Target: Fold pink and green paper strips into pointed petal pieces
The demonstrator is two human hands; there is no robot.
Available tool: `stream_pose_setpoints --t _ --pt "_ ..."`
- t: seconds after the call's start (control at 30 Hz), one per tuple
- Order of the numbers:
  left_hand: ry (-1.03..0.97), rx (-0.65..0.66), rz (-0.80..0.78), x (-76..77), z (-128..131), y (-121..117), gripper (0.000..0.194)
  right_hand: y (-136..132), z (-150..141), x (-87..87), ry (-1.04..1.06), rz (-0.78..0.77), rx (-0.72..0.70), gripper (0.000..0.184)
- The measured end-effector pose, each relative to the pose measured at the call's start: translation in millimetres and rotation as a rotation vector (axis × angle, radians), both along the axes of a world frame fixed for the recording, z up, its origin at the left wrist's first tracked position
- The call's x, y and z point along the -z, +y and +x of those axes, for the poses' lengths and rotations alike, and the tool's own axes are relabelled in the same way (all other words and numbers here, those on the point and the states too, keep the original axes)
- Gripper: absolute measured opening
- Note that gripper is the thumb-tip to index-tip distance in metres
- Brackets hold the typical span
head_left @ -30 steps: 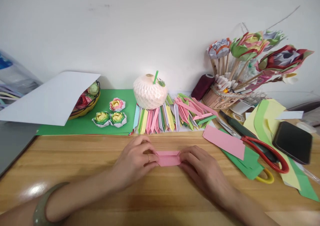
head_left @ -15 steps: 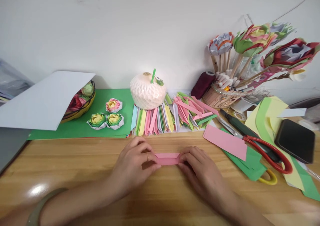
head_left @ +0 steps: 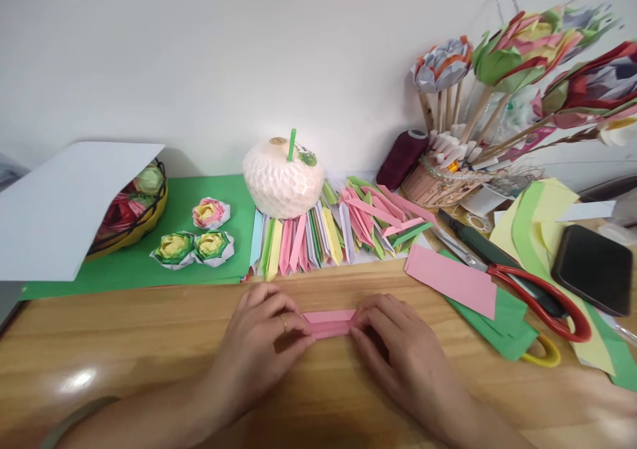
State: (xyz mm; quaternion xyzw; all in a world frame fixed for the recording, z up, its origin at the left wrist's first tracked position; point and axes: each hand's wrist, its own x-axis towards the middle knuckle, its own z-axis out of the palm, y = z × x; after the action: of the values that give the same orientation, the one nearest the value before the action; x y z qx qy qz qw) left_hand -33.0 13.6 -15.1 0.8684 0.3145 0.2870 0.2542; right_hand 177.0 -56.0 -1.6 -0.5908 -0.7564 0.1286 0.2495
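A narrow folded strip of pink paper (head_left: 327, 323) lies flat on the wooden table (head_left: 149, 343) in front of me. My left hand (head_left: 261, 343) presses its left end with curled fingers, a ring on one finger. My right hand (head_left: 398, 349) pinches the strip's right end, fingers bent onto the paper. Both hands rest on the tabletop and cover the strip's ends.
Behind the hands lies a row of several folded paper strips (head_left: 328, 230), with a white netted coconut (head_left: 283, 178) and a green straw. Three paper flowers (head_left: 192, 237) sit on green sheets. Red-handled scissors (head_left: 527, 290), a loose pink strip (head_left: 450, 280), a black phone (head_left: 592, 270) and stemmed paper flowers (head_left: 502, 58) stand at right.
The pink paper has been folded narrower, its near edge brought up toward the far edge. Both hands stay on its ends; the view has shifted slightly right and closer.
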Motion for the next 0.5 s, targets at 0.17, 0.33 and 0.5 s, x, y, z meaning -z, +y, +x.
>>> stream_pose_setpoints --t 0.17,0.33,0.5 --pt "-0.006 0.001 0.051 -1.4 2.8 -0.9 0.011 -0.6 -1.5 3.1 0.017 0.035 0.027 0.017" --pt "0.004 0.031 0.062 -3.7 2.6 0.2 0.010 -0.9 -2.1 3.2 0.035 0.023 0.018 0.016" --pt "0.001 0.031 -0.097 -5.0 1.7 2.0 0.013 0.2 -2.3 2.8 0.044 0.029 0.033 0.016"
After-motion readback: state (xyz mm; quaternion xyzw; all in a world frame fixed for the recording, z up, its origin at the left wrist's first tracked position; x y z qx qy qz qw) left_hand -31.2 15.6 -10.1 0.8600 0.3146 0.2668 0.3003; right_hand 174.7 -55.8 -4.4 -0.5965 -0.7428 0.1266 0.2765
